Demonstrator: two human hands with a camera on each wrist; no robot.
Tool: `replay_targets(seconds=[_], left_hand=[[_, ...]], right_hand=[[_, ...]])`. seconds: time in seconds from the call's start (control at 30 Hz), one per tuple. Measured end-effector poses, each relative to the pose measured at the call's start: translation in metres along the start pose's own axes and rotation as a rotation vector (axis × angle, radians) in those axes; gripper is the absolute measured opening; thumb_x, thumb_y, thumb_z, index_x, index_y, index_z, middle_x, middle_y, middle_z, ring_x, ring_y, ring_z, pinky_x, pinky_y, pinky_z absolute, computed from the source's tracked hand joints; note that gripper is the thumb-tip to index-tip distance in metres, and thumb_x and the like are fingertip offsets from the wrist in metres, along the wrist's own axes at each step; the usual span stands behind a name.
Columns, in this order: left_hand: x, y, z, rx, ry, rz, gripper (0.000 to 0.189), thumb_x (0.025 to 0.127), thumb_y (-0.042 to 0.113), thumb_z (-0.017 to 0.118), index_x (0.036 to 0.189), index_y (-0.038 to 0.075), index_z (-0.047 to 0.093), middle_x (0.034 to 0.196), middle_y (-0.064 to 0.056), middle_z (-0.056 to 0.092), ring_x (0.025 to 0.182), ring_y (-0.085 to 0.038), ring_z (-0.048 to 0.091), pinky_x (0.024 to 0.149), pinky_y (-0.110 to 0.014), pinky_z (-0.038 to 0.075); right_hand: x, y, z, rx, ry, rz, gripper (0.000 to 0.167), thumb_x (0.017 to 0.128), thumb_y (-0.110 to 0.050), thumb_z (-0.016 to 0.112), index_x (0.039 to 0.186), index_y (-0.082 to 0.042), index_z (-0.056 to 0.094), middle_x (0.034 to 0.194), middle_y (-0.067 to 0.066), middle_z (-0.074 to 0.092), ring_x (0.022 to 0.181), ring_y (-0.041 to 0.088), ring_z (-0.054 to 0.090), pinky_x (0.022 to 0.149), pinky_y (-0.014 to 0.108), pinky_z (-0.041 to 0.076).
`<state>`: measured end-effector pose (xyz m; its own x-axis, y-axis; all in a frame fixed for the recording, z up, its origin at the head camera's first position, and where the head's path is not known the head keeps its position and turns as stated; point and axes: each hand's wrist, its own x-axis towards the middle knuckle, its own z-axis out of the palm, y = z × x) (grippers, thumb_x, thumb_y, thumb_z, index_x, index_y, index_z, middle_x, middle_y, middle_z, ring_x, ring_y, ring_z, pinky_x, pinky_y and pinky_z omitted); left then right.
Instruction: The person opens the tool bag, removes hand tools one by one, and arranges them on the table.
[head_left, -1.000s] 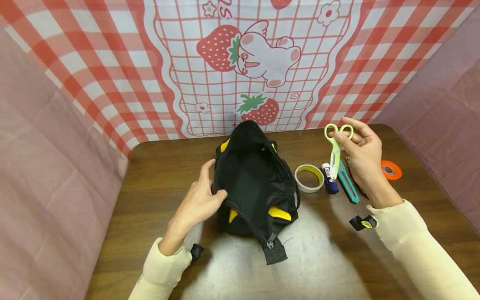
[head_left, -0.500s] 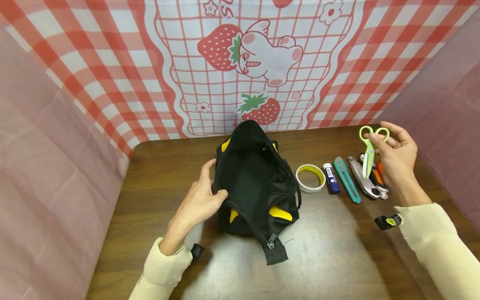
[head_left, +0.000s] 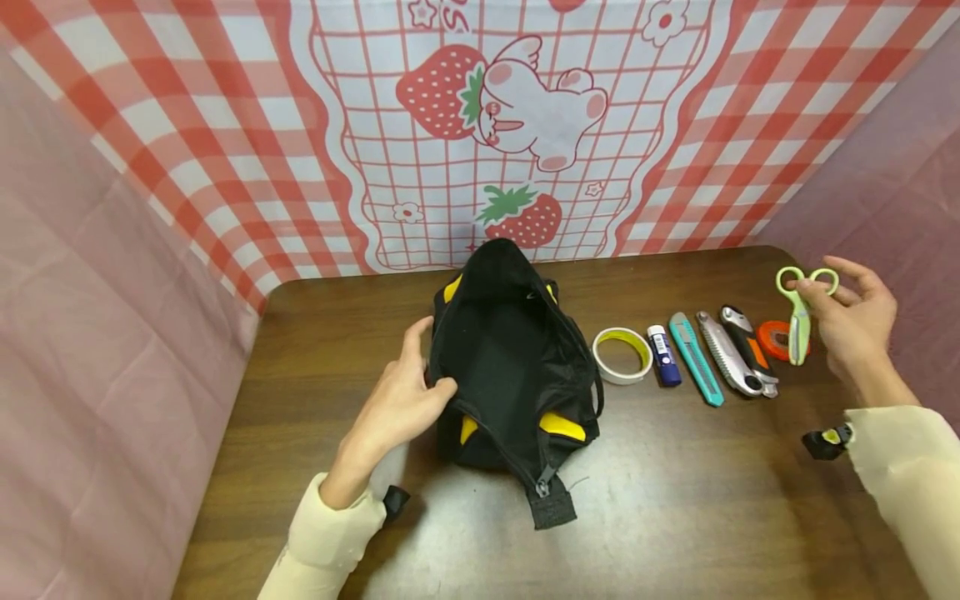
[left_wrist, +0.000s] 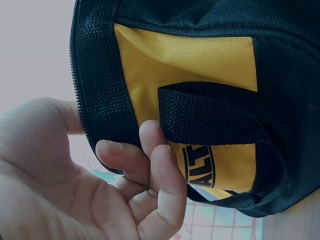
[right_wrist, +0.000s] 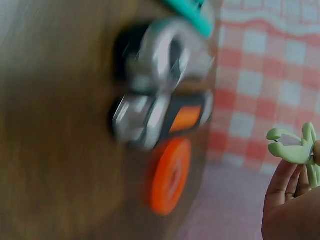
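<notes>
A black and yellow bag (head_left: 495, 367) stands with its zipped mouth wide apart, its dark inside showing. My left hand (head_left: 397, 400) pinches the bag's left rim, thumb over the edge and the other fingers outside. In the left wrist view, those fingers lie by the yellow panel (left_wrist: 185, 55) and the black strap (left_wrist: 210, 115). At the far right, my right hand (head_left: 858, 321) pinches light green scissors (head_left: 799, 321) by the handles, blades pointing down. They hang over or beside an orange tape roll (head_left: 772, 339); the exact height cannot be told.
Right of the bag lie a white tape roll (head_left: 622, 356), a glue stick (head_left: 664, 357), a teal box cutter (head_left: 696, 360), a silver utility knife (head_left: 727, 354) and a black-orange utility knife (head_left: 750, 350). A checked cloth (head_left: 300, 150) hangs behind the wooden table (head_left: 322, 333).
My right hand has carried the scissors rightward, from above the glue stick to beside the orange tape roll. The knives have come into full view. My left hand and the bag have stayed put.
</notes>
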<state>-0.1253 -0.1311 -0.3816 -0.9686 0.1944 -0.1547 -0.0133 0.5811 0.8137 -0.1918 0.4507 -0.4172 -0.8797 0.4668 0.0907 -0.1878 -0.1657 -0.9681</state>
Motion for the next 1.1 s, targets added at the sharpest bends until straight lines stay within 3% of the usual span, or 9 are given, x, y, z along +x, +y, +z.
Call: replay_targets(seconds=[0.13,0.27,0.47,0.67,0.9,1.1], left_hand=[[0.000,0.000,-0.001,0.002,0.003,0.001,0.090,0.098,0.019,0.065,0.175,0.018,0.019,0.071,-0.003,0.047,0.053,-0.016,0.042,0.058,-0.036,0.039],[0.000,0.000,-0.001,-0.001,0.000,0.000,0.090,0.097,0.018,0.065,0.175,0.018,0.019,0.071,-0.003,0.047,0.053,-0.016,0.042,0.059,-0.036,0.039],[0.000,-0.001,0.000,0.000,0.006,0.001,0.090,0.097,0.019,0.065,0.175,0.018,0.020,0.072,-0.003,0.047,0.053,-0.016,0.041,0.057,-0.035,0.037],[0.000,0.000,0.001,0.007,0.014,0.008,0.090,0.097,0.019,0.065,0.175,0.018,0.021,0.073,-0.003,0.048,0.054,-0.016,0.042,0.057,-0.035,0.038],[0.001,-0.001,0.001,0.015,0.019,0.004,0.091,0.096,0.019,0.065,0.175,0.018,0.021,0.072,-0.003,0.048,0.053,-0.016,0.042,0.058,-0.035,0.038],[0.001,-0.001,0.000,0.017,0.022,0.000,0.091,0.096,0.018,0.066,0.175,0.019,0.021,0.073,-0.003,0.048,0.054,-0.016,0.041,0.058,-0.035,0.037]], right_hand=[[0.008,0.006,-0.022,-0.129,0.036,0.003,0.045,0.096,0.013,0.075,0.125,-0.021,0.072,0.078,-0.007,0.080,0.064,0.002,0.075,0.051,0.014,0.051],[0.015,0.012,-0.042,-0.283,0.019,0.018,0.047,0.096,0.008,0.078,0.121,-0.031,0.073,0.075,-0.015,0.077,0.060,-0.003,0.068,0.051,0.013,0.048],[0.023,0.020,-0.067,-0.492,-0.008,0.032,0.045,0.099,-0.001,0.079,0.118,-0.041,0.069,0.076,-0.025,0.075,0.062,-0.008,0.066,0.054,0.011,0.048],[0.033,0.023,-0.092,-0.666,-0.061,0.098,0.042,0.104,-0.010,0.075,0.108,-0.050,0.061,0.074,-0.035,0.069,0.067,-0.015,0.063,0.057,0.009,0.047],[0.038,0.024,-0.104,-0.875,-0.142,0.095,0.049,0.103,-0.016,0.073,0.100,-0.059,0.052,0.070,-0.045,0.060,0.062,-0.016,0.057,0.054,0.012,0.045],[0.040,0.030,-0.108,-0.985,-0.176,0.050,0.040,0.105,-0.021,0.070,0.105,-0.056,0.051,0.070,-0.052,0.052,0.063,-0.021,0.053,0.056,0.013,0.043]])
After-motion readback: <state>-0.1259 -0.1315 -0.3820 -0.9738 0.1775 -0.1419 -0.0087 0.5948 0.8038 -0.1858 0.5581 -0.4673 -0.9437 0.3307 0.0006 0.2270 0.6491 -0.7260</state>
